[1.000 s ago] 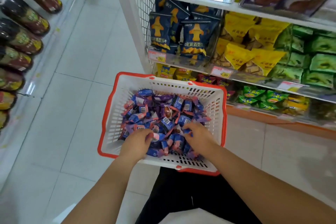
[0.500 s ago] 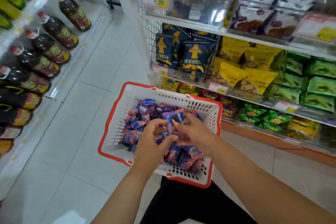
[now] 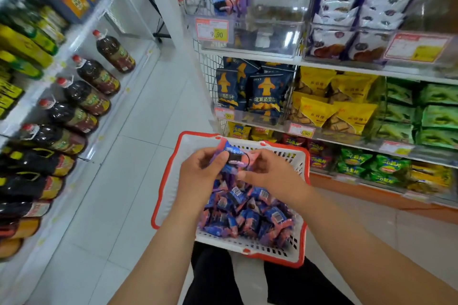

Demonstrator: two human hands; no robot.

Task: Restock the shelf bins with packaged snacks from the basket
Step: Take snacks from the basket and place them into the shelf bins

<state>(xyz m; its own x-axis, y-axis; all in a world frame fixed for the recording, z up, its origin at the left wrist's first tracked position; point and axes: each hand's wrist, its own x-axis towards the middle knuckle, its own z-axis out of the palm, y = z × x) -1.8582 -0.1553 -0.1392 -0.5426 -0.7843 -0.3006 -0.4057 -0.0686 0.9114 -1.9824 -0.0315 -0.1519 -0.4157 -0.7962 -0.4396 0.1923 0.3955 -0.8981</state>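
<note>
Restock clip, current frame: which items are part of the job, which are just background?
In the job:
- left hand and right hand, both gripping a bunch of blue-pink snack packets
- basket with more packets inside
- clear top-shelf bin holding matching packets

Background:
- oil bottles on the opposite shelf
- navy, yellow and green snack bags
- price tag

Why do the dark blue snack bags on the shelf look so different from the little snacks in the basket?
The dark blue bags are big, while the basket snacks are small. The blue bags stand upright in a clear bin; the basket snacks lie jumbled in a heap inside the basket. The blue bags show a yellow shape; the basket snacks are blue, pink and purple. Both are sealed packets.
</note>
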